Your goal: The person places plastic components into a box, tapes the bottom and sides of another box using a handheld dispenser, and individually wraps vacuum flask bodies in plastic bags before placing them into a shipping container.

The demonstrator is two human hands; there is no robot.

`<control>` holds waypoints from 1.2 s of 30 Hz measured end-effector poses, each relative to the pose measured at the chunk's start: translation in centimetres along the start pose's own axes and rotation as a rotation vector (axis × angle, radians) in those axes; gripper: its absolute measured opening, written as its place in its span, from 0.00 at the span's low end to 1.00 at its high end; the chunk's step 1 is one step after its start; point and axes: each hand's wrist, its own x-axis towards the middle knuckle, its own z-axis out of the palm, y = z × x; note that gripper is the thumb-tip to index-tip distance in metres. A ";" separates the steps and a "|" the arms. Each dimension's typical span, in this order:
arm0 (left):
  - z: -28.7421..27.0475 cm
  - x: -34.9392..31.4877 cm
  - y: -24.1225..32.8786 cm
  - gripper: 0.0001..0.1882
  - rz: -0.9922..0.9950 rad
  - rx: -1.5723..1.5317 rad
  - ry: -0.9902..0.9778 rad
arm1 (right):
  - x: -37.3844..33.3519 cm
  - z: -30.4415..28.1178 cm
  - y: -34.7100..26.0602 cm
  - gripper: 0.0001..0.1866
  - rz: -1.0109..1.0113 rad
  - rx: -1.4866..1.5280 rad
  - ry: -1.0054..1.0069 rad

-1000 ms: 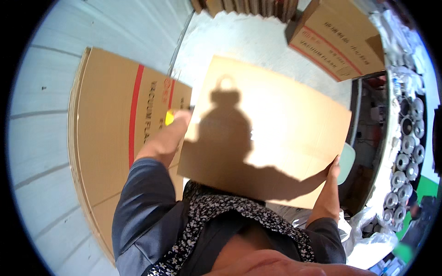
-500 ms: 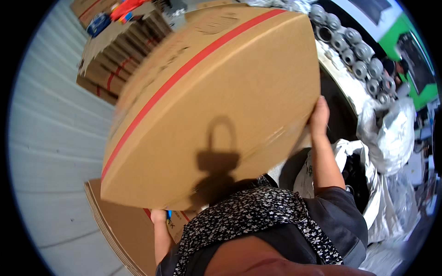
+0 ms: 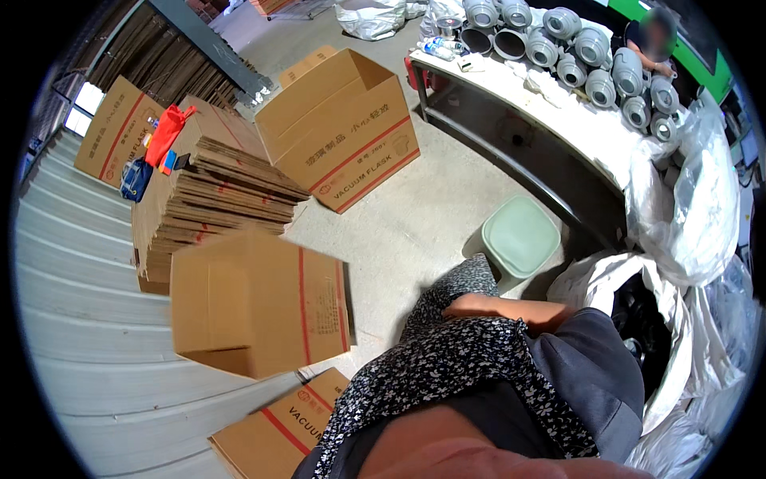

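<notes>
Hands: only the right forearm shows, laid across the patterned dress; both hands are hidden, so I cannot tell their grip.
Box: a folded-up cardboard box with a red stripe sits tilted, apart from the arm, in front of the flat carton stack.
Nearby: open carton, green stool, steel counter with metal flasks.

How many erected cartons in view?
2: open carton on the floor near the table, closed carton beside the flat stack. A far-left carton may be a third.
</notes>
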 end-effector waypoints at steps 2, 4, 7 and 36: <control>0.4 1.2 3.5 0.27 0.006 -0.042 -0.006 | -1.6 -5.3 0.7 0.23 0.109 -0.066 -0.099; 0.5 2.9 6.8 0.27 0.019 -0.083 0.002 | -1.7 -9.3 2.1 0.22 0.192 -0.162 -0.140; 0.4 7.1 11.4 0.27 0.063 -0.154 0.026 | -0.5 -13.3 6.5 0.18 0.239 -0.310 -0.028; 36.5 24.4 108.4 0.26 0.777 -0.085 -1.004 | -5.5 -21.1 30.1 0.21 1.102 1.096 1.184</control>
